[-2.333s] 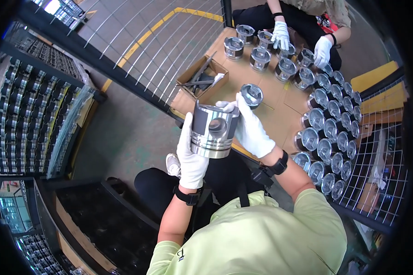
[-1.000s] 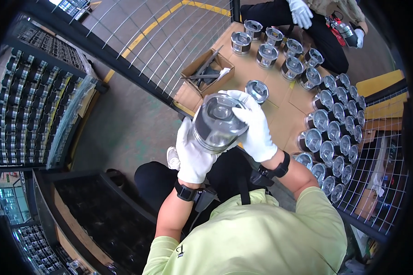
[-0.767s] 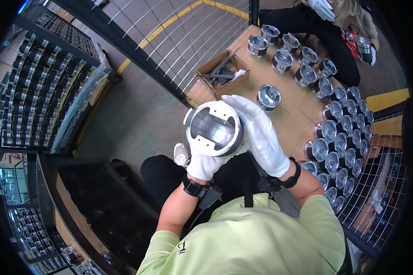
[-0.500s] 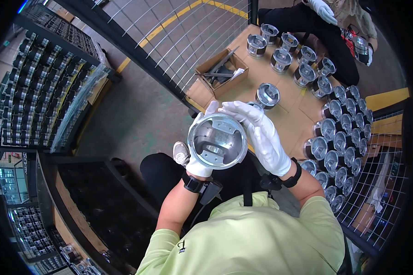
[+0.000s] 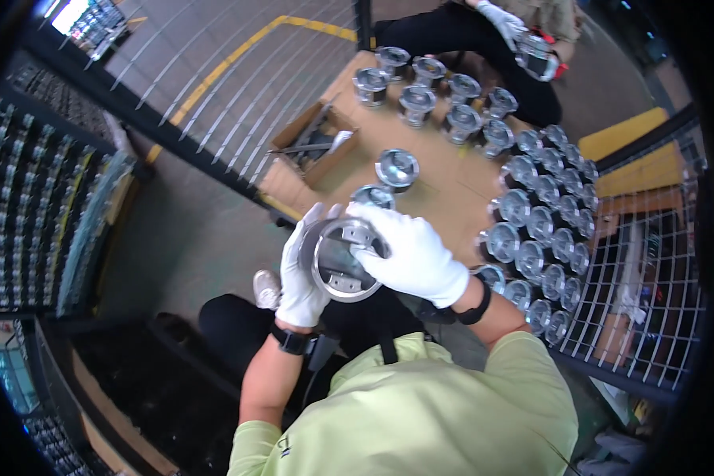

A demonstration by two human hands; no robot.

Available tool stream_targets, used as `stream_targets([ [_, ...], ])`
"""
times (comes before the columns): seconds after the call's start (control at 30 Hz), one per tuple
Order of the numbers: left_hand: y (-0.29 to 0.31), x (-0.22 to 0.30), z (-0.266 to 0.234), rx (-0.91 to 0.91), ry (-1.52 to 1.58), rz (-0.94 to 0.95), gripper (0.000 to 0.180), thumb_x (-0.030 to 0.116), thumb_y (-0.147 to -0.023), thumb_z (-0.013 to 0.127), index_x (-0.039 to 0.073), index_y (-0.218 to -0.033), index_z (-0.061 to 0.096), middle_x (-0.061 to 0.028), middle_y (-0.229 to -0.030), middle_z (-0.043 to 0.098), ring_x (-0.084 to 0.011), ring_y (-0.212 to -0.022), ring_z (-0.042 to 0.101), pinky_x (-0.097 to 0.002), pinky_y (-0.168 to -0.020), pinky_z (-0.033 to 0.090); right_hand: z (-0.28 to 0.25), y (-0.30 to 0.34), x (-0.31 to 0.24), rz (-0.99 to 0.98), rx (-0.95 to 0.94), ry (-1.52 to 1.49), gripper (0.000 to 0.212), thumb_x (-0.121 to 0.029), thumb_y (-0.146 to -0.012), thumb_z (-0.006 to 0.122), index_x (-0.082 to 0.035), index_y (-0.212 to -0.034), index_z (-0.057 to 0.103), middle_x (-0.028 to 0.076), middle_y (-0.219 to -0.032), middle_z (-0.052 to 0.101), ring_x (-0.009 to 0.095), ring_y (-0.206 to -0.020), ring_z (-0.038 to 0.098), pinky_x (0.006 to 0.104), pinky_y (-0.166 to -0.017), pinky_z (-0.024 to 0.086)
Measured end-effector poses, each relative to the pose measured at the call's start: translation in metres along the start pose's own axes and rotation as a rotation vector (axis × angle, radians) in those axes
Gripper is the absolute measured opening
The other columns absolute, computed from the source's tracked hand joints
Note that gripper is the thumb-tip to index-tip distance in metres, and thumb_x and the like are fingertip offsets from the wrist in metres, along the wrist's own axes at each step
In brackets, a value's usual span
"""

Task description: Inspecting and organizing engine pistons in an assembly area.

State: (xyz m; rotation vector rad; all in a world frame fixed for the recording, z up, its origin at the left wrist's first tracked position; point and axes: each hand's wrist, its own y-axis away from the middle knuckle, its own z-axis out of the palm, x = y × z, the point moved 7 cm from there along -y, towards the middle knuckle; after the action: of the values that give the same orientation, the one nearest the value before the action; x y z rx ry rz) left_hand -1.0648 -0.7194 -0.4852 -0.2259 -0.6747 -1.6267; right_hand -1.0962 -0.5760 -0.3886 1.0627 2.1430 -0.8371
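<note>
A silvery metal piston (image 5: pixel 343 283) is held up in front of me, its hollow, open side facing me. My left hand (image 5: pixel 300 279), in a white glove, cups its left side with the fingers wrapped along the outer wall. The white-gloved right hand (image 5: pixel 414 255) grips the right side of the rim, its thumb reaching into the hollow; the fingertips on the far side are hidden. Just beyond my hands, two more pistons stand on the cardboard-covered surface: one piston (image 5: pixel 397 169), and a nearer piston (image 5: pixel 372 195) partly covered by my right hand.
Pistons (image 5: pixel 520 208) stand in rows along the right. More pistons (image 5: pixel 417 104) are spaced out at the back. A cardboard box (image 5: pixel 319 176) with dark tools sits by the mesh fence (image 5: pixel 238 95). At the far right, a co-worker's gloved hands (image 5: pixel 506 22) hold a piston (image 5: pixel 536 57).
My right hand has closed on the piston, its thumb now inside the hollow. The piston has turned and tilted. My view has shifted. The co-worker's hands have come together at a piston.
</note>
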Motion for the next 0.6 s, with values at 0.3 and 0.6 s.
stream_targets([
  [0.3,0.001,-0.008,-0.007,-0.087,-0.361,-0.074,0.047,0.030,-0.102,0.055,0.001,-0.139,0.050,-0.0136,-0.139,0.056,-0.0247,-0.124,0.058,-0.0386,-0.101,0.048,-0.015,0.051,0.070,0.226,-0.049,0.293,0.033,-0.009,-0.073,0.063,-0.006,-0.106,0.064,0.018,-0.092,0.070,0.037,-0.082,0.069,0.0440,-0.075,0.057],
  [0.6,-0.002,0.037,-0.025,0.072,-0.257,0.099,0.031,0.023,-0.100,0.058,0.001,-0.122,0.061,-0.0123,-0.115,0.069,-0.0219,-0.102,0.067,-0.0330,-0.088,0.052,0.014,0.067,0.193,0.501,-0.245,0.598,0.022,-0.018,-0.080,0.060,-0.005,-0.098,0.063,0.022,-0.096,0.070,0.042,-0.088,0.068,0.0519,-0.079,0.054],
])
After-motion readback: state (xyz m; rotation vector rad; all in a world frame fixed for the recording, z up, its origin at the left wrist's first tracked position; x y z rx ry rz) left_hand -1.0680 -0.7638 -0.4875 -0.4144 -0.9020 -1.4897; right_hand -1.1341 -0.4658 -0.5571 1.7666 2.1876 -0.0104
